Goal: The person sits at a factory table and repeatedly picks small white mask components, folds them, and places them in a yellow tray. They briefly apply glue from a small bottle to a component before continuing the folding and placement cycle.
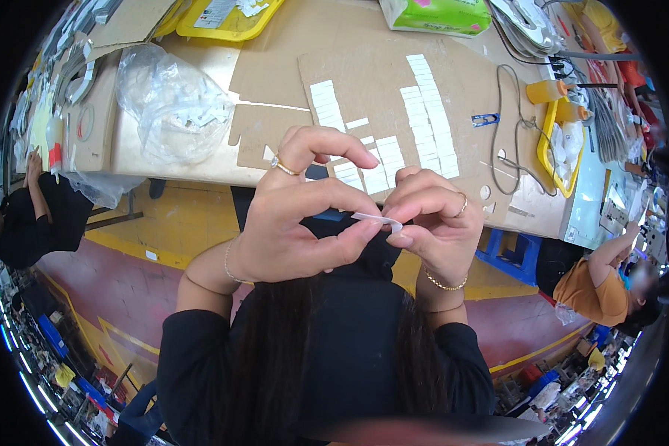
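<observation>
Head view.

Item: narrow, flexible white strip (395, 225), centre of frame, raised in front of the counter's near edge; its right end curls downward.

Left hand (297, 212), centre left: thumb and forefinger closed narrowly on the strip's left end; a ringed finger arches above, apparently to keep clear of the pinch.

Right hand (438, 219), centre right: thumb and fingertips closed on the strip's curled end. Two-ended hold probably suits so small and limp a piece.

Support: brown cardboard sheet (372, 78), upper centre, lying on the counter (180, 170). It bears small white rectangular pieces (424, 111) in columns, perhaps so spaced for easy picking.

Surroundings: crumpled clear plastic bag (156, 93), upper left; blue-handled thread snips (485, 120) and looped grey cord (500, 89), upper right.
</observation>
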Available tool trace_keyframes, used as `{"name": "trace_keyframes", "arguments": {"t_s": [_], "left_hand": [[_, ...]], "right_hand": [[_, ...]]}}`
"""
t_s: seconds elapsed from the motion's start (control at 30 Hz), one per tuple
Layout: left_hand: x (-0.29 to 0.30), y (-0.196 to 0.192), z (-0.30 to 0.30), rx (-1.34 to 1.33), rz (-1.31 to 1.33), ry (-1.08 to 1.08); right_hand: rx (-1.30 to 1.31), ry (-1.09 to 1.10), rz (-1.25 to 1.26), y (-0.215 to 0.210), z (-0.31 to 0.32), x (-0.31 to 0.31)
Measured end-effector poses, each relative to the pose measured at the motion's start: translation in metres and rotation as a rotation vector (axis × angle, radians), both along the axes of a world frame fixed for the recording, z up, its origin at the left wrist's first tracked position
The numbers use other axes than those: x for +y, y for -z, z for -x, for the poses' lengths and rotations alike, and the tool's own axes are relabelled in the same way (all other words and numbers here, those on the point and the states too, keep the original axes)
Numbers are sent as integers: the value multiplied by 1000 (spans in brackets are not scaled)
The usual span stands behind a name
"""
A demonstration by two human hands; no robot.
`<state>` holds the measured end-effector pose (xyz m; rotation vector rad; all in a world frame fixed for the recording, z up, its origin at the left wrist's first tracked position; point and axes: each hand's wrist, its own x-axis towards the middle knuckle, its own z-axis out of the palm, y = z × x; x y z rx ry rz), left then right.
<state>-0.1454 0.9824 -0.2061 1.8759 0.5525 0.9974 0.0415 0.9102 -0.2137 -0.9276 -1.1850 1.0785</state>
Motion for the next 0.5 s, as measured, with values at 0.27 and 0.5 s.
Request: {"name": "trace_keyframes", "arguments": {"t_s": [0.27,0.5], "left_hand": [[-3,-5,3,-21,-67,55],[-6,-6,3,-58,-122,80]], "right_hand": [[-180,119,-106,-5,7,-8],[-252,104,-188,-9,3,-12]]}}
